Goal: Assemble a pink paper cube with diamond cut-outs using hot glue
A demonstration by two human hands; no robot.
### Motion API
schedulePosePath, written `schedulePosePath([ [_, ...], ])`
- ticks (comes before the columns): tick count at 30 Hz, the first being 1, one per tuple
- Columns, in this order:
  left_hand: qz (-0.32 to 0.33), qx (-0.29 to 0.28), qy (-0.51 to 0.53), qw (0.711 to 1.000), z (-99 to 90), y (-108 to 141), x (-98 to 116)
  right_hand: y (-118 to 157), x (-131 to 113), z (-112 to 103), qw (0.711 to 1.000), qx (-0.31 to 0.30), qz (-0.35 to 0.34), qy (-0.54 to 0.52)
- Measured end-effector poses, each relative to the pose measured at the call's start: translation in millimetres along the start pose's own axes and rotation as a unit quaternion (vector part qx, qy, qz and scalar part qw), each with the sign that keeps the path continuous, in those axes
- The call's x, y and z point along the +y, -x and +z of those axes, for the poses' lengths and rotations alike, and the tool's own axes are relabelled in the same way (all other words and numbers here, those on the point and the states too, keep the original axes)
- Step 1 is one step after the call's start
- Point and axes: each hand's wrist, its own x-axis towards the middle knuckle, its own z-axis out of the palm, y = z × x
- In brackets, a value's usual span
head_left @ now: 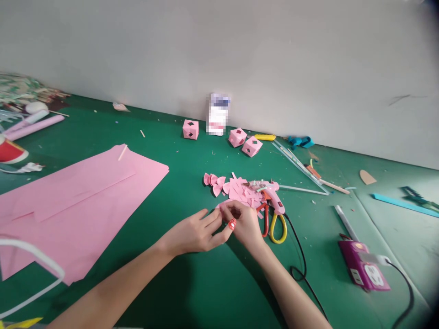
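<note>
My left hand (197,233) and my right hand (242,224) meet above the green tabletop, fingers pinched together around a small pink paper piece (219,205). Most of that piece is hidden behind the fingers. A red patch with white dots shows at the tip of my left thumb. Just beyond the hands lies a pile of pink paper strips (240,189), with several curled pink paper pieces (214,180) at its left. A pink glue gun (274,196) rests on the pile's right side. Scissors (278,228) with red and yellow handles lie beside my right hand.
Large pink paper sheets (103,205) spread over the left side. Pink paper cubes (190,130) with cut-out holes stand near the wall beside a blurred white card (218,114). At right are a purple power box (363,265), a black cord (302,246) and a clear ruler (298,164).
</note>
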Motion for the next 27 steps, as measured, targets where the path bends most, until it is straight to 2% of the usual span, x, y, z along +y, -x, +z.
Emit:
schedulePosePath([
  [2, -0.050, 0.026, 0.045, 0.997, 5.3, 1, 3, 0, 0, -1, 0.999, 0.034, -0.011, 0.010],
  [3, -0.105, 0.057, 0.075, 0.990, 8.0, 1, 5, 0, -1, -1, 0.999, 0.050, -0.015, 0.013],
  [5, -0.263, 0.091, 0.147, 0.949, 12.5, -1, 10, 0, -1, -1, 0.997, 0.072, -0.023, 0.020],
  [7, -0.406, 0.117, 0.240, 0.874, 15.0, -6, 15, 1, -2, 2, 0.996, 0.084, -0.032, 0.023],
  [9, -0.501, 0.112, 0.369, 0.774, 15.8, -10, 17, 4, -2, 7, 0.995, 0.089, -0.046, 0.022],
  [11, -0.554, 0.088, 0.455, 0.691, 16.0, -14, 18, 7, -1, 13, 0.994, 0.087, -0.060, 0.023],
  [12, -0.570, 0.082, 0.478, 0.663, 16.1, -14, 17, 9, 0, 16, 0.994, 0.087, -0.066, 0.027],
  [17, -0.611, 0.100, 0.545, 0.565, 16.7, -13, 12, 12, 3, 26, 0.992, 0.096, -0.083, 0.015],
  [19, -0.620, 0.105, 0.558, 0.541, 16.6, -13, 10, 13, 3, 28, 0.992, 0.099, -0.083, 0.003],
  [22, -0.628, 0.127, 0.554, 0.532, 16.7, -13, 10, 13, 2, 30, 0.992, 0.103, -0.077, -0.016],
  [24, -0.625, 0.142, 0.549, 0.537, 17.3, -13, 10, 14, 1, 31, 0.992, 0.100, -0.071, -0.028],
  [27, -0.615, 0.148, 0.535, 0.560, 18.7, -12, 9, 14, -1, 31, 0.994, 0.088, -0.058, -0.035],
])
